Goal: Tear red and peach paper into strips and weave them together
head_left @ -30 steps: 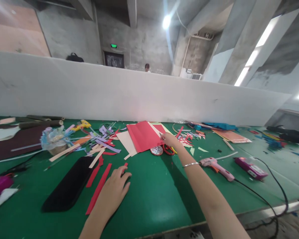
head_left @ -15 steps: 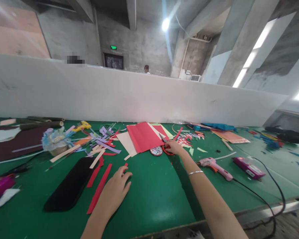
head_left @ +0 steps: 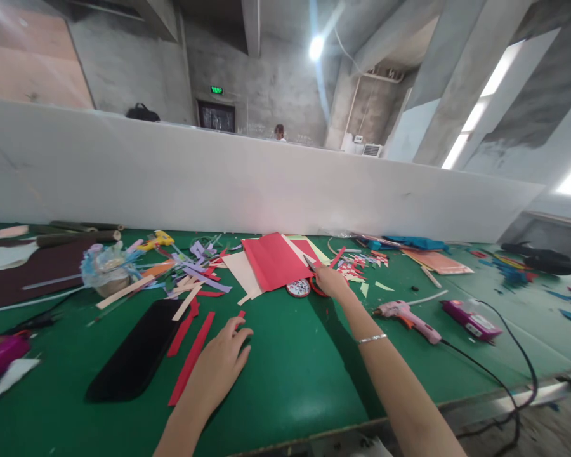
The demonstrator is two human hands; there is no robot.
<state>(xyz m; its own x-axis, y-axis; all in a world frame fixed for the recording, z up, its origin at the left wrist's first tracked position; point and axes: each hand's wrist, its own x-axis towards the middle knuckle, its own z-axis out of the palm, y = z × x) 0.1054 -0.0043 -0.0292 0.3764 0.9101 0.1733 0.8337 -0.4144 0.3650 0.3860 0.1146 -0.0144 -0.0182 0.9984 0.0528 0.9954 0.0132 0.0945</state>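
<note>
Our right hand [head_left: 332, 281] is closed on the red-handled scissors [head_left: 318, 291] at the edge of the red sheet [head_left: 273, 260] (apparently uncut) — our left hand [head_left: 221, 363] rests open, flat and empty on the green table [head_left: 295, 374] beside red strips [head_left: 190, 355] already cut.

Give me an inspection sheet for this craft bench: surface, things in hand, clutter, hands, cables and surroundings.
Surface: green mat covering the bench.
Job's things: scissors with red handles, at the edge of a red paper sheet.
Clutter: mixed paper strips, long red strips, black pouch, pink glue gun, yellow glue gun.
Hands: right hand closed on the scissors; left hand flat on the mat beside the long red strips.
Cables: black cable runs from the pink glue gun towards the bench edge.
Surroundings: white partition behind the bench; distant person beyond it; concrete walls.
</note>
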